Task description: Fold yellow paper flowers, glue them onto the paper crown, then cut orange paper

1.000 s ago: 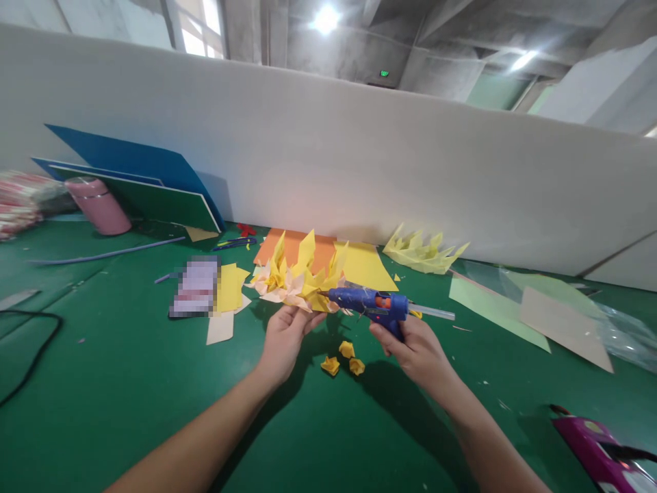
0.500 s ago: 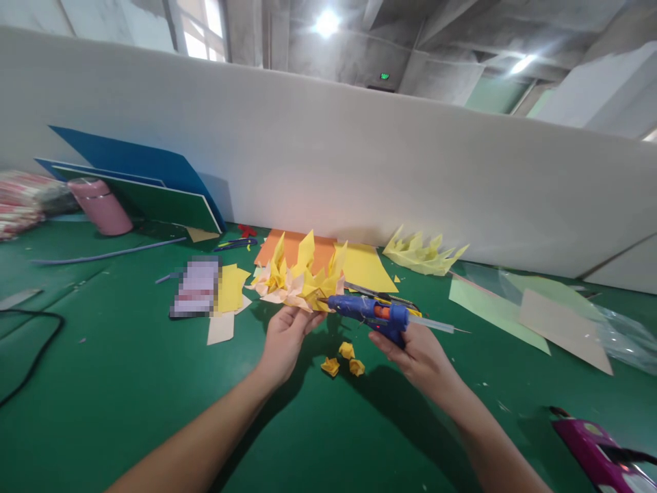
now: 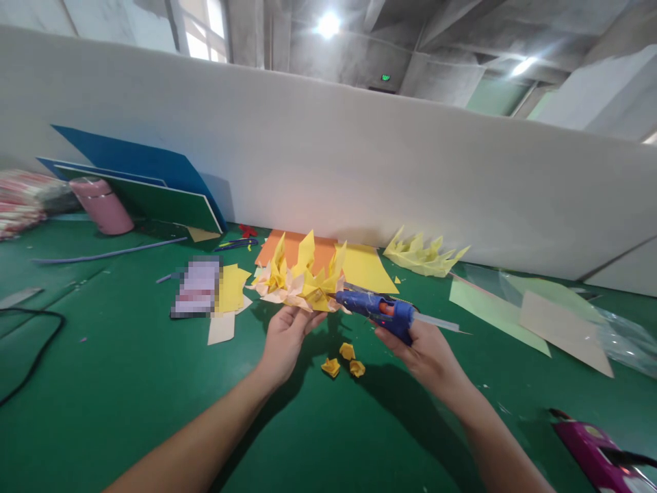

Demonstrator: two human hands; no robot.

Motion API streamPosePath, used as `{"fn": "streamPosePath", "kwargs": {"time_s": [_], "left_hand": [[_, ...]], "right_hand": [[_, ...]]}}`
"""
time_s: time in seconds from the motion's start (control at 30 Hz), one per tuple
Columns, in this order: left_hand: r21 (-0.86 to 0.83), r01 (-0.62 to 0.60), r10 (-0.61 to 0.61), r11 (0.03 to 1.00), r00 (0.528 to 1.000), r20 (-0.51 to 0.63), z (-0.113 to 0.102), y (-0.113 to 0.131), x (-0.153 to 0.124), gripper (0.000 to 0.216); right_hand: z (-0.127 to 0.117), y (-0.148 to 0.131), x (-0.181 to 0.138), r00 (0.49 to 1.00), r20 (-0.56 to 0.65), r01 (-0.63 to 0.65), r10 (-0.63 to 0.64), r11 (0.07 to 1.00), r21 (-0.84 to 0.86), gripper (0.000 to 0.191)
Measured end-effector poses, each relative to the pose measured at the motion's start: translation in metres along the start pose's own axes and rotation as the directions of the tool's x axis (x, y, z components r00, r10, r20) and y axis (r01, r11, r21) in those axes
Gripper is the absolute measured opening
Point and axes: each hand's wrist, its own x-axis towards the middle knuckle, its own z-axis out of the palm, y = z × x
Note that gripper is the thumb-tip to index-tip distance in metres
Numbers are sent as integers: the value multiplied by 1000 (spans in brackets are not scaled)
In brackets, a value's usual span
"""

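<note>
My left hand [image 3: 288, 335] grips the lower edge of a folded paper crown [image 3: 302, 282], yellow points above with pale pink paper pieces along its base. In my right hand [image 3: 418, 346] is a blue hot glue gun [image 3: 380, 308], a clear glue stick poking out of its back end. The nozzle points left and sits close to the crown's front right part; whether it touches I cannot tell. Below them on the table lie three small folded yellow paper pieces [image 3: 347, 350]. My left fingertips are partly hidden under the crown.
Against the white partition stand a pale yellow paper crown [image 3: 423, 253], an orange sheet [image 3: 267, 253] and blue and green boards [image 3: 138, 198]. A pink bottle [image 3: 101, 205] is at left. Paper sheets [image 3: 497, 311] lie at right, a magenta power strip [image 3: 590, 445] at lower right.
The glue gun in my right hand has shifted slightly right along the crown's front. My left hand and the crown stay in place.
</note>
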Motion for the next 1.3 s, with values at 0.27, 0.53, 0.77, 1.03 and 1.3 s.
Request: {"fn": "streamPosePath", "kwargs": {"time_s": [0.27, 0.53, 0.77, 1.03, 1.3], "left_hand": [[-18, -13, 12, 1000, 999, -49, 1, 0, 0, 31], [-14, -32, 31, 999, 998, -60, -1, -1, 2, 35], [-22, -61, 59, 998, 995, -79, -3, -3, 4, 35], [-26, -50, 48, 998, 997, -66, -2, -3, 2, 34], [-22, -39, 37, 999, 998, -53, -3, -5, 2, 35]], "right_hand": [[-4, 1, -5, 997, -63, 51, -44, 993, 110, 31], [1, 35, 5, 932, -231, -171, 280, 899, 403, 46], [7, 68, 11, 932, -220, -274, 289, 957, 95, 46], [23, 65, 8, 952, -177, -278, 250, 948, -154, 28], [20, 37, 2, 978, 63, 206, -199, 968, -141, 10]]}}
